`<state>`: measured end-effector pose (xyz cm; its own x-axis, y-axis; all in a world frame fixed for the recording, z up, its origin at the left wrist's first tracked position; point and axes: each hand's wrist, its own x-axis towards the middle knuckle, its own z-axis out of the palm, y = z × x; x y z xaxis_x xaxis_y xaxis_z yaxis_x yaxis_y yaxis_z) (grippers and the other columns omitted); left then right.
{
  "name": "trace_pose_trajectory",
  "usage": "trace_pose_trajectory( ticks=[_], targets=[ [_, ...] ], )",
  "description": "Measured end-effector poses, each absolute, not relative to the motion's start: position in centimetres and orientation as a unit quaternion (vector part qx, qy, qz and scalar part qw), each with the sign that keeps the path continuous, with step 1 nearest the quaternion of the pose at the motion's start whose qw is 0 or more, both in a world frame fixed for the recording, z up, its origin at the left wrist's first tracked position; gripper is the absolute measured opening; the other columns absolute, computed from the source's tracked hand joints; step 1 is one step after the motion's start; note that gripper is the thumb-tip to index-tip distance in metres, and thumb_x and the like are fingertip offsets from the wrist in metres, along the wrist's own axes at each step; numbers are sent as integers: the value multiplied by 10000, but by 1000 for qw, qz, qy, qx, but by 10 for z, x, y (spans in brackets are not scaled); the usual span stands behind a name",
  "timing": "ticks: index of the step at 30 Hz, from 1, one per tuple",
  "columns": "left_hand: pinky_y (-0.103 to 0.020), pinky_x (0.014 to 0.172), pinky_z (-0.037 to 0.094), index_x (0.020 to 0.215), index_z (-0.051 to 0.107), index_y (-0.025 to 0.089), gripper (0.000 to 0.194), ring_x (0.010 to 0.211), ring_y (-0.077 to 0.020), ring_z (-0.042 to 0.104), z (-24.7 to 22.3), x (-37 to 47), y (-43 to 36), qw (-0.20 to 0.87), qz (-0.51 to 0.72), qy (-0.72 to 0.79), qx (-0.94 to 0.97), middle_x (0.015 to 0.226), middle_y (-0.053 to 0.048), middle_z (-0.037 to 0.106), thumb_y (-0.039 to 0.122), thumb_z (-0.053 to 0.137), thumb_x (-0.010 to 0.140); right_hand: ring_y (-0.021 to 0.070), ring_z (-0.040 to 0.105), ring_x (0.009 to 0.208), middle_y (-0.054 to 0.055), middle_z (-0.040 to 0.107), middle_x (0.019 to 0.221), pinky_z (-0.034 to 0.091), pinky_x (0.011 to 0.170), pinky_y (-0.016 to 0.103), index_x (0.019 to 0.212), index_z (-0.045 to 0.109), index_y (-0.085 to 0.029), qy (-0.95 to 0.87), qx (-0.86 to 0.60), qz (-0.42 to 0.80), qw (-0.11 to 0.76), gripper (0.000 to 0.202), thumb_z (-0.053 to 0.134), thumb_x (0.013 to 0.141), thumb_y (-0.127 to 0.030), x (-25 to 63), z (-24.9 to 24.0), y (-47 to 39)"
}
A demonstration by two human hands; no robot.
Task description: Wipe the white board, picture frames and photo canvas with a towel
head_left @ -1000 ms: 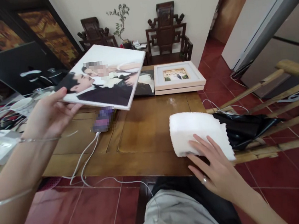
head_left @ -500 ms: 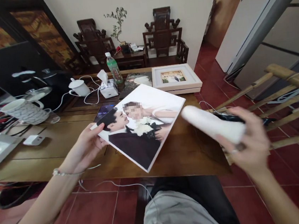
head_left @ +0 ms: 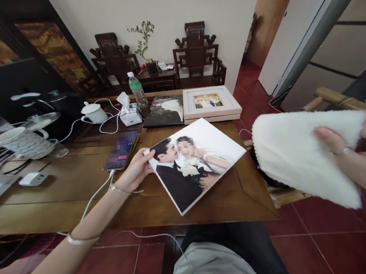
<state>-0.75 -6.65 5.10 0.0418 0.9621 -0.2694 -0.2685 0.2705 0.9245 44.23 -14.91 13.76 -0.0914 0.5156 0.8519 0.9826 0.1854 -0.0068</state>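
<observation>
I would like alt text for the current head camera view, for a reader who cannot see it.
A left hand grips a photo panel of a couple above a wooden table, while the right hand holds up a white cloth. Behind lie framed pictures, a tissue box and a green bottle.

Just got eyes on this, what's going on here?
A person at a wooden table grips the photo panel by its left corner with the left hand. The right hand holds up a white cloth, clear of the panel. Behind the panel lie a dark photo print and a pale picture frame.
</observation>
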Motion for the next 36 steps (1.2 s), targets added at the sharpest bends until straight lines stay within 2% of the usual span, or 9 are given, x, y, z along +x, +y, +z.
trace_pose_trajectory(
  ticks=[2, 4, 7, 11, 14, 19, 27, 33, 36],
  targets=[
    [-176, 520, 531, 775, 519, 174, 338, 546, -92, 612, 46, -3, -53, 619, 494, 498, 353, 652, 47, 624, 247, 835, 682, 147, 443, 512, -22, 428, 576, 276, 426, 297, 564, 277, -262, -688, -512, -361, 367, 569, 732, 742, -554, 443, 136, -133],
    [-179, 528, 516, 785, 529, 171, 337, 554, -94, 608, 41, 1, -39, 611, 495, 506, 356, 657, 46, 624, 269, 833, 678, 191, 563, 625, 17, 538, 670, 359, 465, 296, 608, 294, -262, -699, -475, -383, 373, 552, 765, 720, -526, 438, 133, -118],
    [-178, 520, 482, 783, 544, 166, 341, 545, -94, 590, 34, 7, -21, 593, 495, 514, 374, 644, 46, 614, 305, 834, 668, 256, 676, 905, 115, 681, 962, 518, 673, 338, 666, 404, -235, -732, -451, -340, 380, 349, 710, 814, -318, 419, 125, -105],
    [-193, 528, 457, 787, 550, 168, 358, 534, -100, 575, 27, 10, -4, 589, 485, 517, 388, 623, 57, 596, 345, 837, 666, 317, 603, 1181, 185, 675, 1133, 505, 945, 467, 752, 540, -194, -800, -370, -328, 341, 144, 631, 818, -103, 381, 99, -103],
    [-215, 541, 461, 777, 558, 168, 363, 539, -117, 593, 26, 12, 3, 590, 460, 535, 393, 630, 41, 620, 378, 835, 672, 257, 605, 1170, 136, 696, 1105, 491, 980, 458, 743, 591, -186, -861, -295, -307, 277, 213, 523, 864, -25, 346, 69, -110],
    [-249, 553, 468, 783, 650, 137, 379, 540, -139, 609, 33, 18, 11, 601, 413, 560, 393, 628, -16, 672, 460, 828, 692, 243, 585, 1206, 132, 687, 1176, 499, 973, 398, 891, 689, -164, -901, -291, -223, 233, 178, 528, 941, -107, 304, 35, -125],
    [-361, 896, 519, 974, 728, 120, 597, 900, -232, 704, 36, 28, 12, 552, 370, 524, 533, 967, -109, 769, 297, 959, 453, 397, 348, 1419, 96, 451, 1526, 326, 1037, 738, 1158, 678, -258, -891, -435, -97, 85, 587, 426, 784, 118, 317, 40, -133],
    [-359, 821, 544, 896, 733, 158, 467, 886, -251, 700, 39, 19, 31, 522, 290, 488, 636, 935, -84, 773, 311, 924, 498, 342, 382, 1411, 84, 484, 1504, 413, 1033, 618, 1116, 668, -213, -893, -433, -92, 82, 646, 352, 679, 144, 339, 46, -119],
    [-317, 722, 543, 855, 728, 175, 428, 809, -243, 695, 40, 16, 40, 512, 274, 504, 640, 830, -58, 760, 292, 922, 492, 308, 533, 1281, 120, 603, 1372, 471, 996, 506, 1006, 678, -192, -897, -409, -76, 149, 504, 413, 677, 83, 351, 47, -107]
  ],
)
